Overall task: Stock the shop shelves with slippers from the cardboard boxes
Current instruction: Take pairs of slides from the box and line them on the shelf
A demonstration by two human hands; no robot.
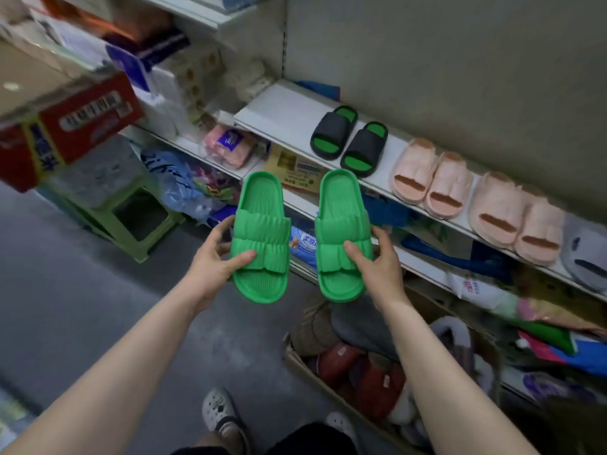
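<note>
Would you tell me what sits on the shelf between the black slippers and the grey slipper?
Head view: one pink pair, then a second pink pair.

Single head view, wide-angle, looks forward and down from above; left hand (213,257) and right hand (377,261) sit close, mid-frame; shelf (279,113) just beyond the grips, floor (98,307) below them.

The green slippers (261,205) are ridged across the straps in one bright shade. On the white shelf (289,110) a black pair (330,129) with green insoles, two pale pink pairs (414,165) and a grey slipper (586,254) are seen.
</note>
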